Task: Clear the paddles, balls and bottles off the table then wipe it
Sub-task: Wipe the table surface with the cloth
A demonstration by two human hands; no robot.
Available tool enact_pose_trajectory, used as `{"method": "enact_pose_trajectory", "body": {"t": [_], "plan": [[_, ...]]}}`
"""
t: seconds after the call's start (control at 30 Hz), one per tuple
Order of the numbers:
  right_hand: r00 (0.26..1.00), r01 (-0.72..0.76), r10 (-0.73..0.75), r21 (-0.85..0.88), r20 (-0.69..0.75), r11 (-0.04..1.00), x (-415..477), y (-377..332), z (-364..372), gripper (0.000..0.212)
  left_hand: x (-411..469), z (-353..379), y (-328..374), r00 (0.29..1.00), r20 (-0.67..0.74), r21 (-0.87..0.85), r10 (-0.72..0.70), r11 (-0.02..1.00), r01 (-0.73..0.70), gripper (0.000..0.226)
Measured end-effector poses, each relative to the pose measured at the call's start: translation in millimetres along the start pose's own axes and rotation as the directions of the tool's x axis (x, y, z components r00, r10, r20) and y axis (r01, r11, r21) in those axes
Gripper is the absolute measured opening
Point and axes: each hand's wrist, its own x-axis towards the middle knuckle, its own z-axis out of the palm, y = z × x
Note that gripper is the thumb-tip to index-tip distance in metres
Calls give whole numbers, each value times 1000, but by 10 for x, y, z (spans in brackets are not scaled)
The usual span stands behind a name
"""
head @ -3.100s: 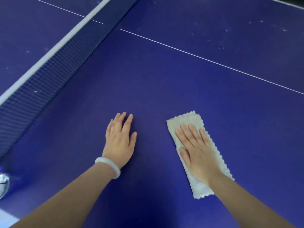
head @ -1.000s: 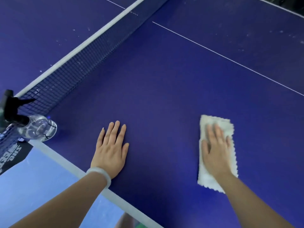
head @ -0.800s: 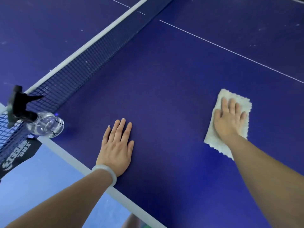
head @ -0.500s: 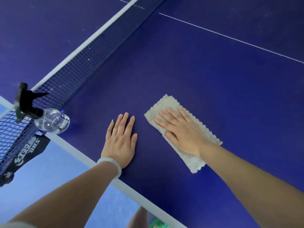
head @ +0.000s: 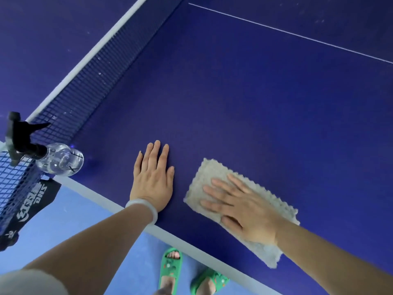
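My right hand (head: 238, 206) lies flat, fingers spread, on a folded beige cloth (head: 214, 173) pressed onto the dark blue table-tennis table (head: 255, 103) near its front edge. My left hand (head: 154, 179), with a pale bangle at the wrist, rests palm-down on the bare table just left of the cloth and holds nothing. A clear spray bottle (head: 60, 159) with a black trigger head stands at the table's left corner beside the net. No paddles or balls are in view.
The net (head: 102, 73) runs from the left corner to the top middle, with its black clamp (head: 32, 201) hanging over the edge. A white line (head: 297, 35) crosses the far table. Below the edge are blue floor and my feet in green sandals (head: 170, 269).
My right hand swept the cloth out to the right, then back left and toward the front edge beside my left hand. My left hand stayed planted. The view tilted down, showing my feet.
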Motion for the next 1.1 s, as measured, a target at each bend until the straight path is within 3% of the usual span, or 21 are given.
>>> {"method": "enact_pose_trajectory", "body": {"t": [0.07, 0.13, 0.2, 0.27, 0.3, 0.37, 0.47, 0.53, 0.57, 0.6, 0.63, 0.7, 0.73, 0.77, 0.8, 0.87, 0.97, 1.1], "plan": [[1000, 14, -14, -8, -1, 1000, -310, 129, 11, 53, -1, 11, -3, 1000, 3, 6, -2, 1000, 2, 63], [955, -295, 294, -4, -49, 956, -557, 380, 56, 57, 1, 17, 1, 1000, -6, 6, -1, 1000, 1, 64], [732, -668, 671, 67, -118, 741, -611, 511, 60, 56, -3, 25, -6, 1000, -7, -6, 3, 1000, -3, 65], [524, -832, 838, 119, -152, 542, -342, 391, 85, 57, -6, 30, -10, 1000, -1, -14, 5, 1000, -5, 66], [488, -853, 858, 122, -160, 508, -151, 237, 105, 58, -6, 32, -10, 1000, -2, -13, 10, 1000, -10, 66], [571, -803, 801, 78, -178, 590, 219, -187, 137, 58, -5, 37, -15, 1000, -10, -10, 17, 1000, -17, 66], [819, -563, 560, 10, -128, 826, 304, -891, 241, 57, -4, 53, -33, 999, -22, -18, 28, 999, -28, 66], [890, -447, 442, -32, -114, 894, -17, -1065, 301, 58, -6, 62, -44, 999, -32, -27, 38, 999, -39, 66], [879, -469, 461, -57, -121, 881, -215, -1048, 343, 59, -7, 65, -43, 998, -37, -29, 41, 999, -42, 65], [819, -569, 557, -66, -135, 820, -400, -993, 381, 60, -9, 64, -39, 998, -39, -27, 43, 999, -44, 64], [689, -721, 710, -32, -146, 693, -546, -932, 394, 60, -13, 65, -31, 998, -38, -28, 45, 999, -46, 62], [309, -937, 943, 133, -124, 325, -600, -833, 373, 60, -12, 62, -23, 999, -29, -34, 46, 998, -47, 61], [169, -963, 980, 194, -105, 187, -478, -832, 367, 61, -12, 58, -24, 999, -23, -35, 46, 998, -46, 61], [89, -966, 991, 234, -99, 110, -285, -855, 352, 62, -15, 55, -29, 999, -17, -31, 46, 998, -47, 61], [63, -964, 992, 252, -105, 88, -72, -902, 333, 63, -21, 50, -30, 999, -15, -26, 50, 998, -51, 61], [115, -955, 985, 260, -127, 145, 375, -1002, 287, 62, -22, 44, -38, 998, -13, -21, 56, 998, -56, 61], [263, -930, 956, 228, -131, 287, 836, -1177, 261, 60, -12, 46, -35, 998, -15, -28, 59, 998, -60, 61], [414, -882, 901, 188, -130, 433, 645, -1249, 301, 58, -20, 42, -43, 998, -19, -35, 65, 997, -65, 61]]}}
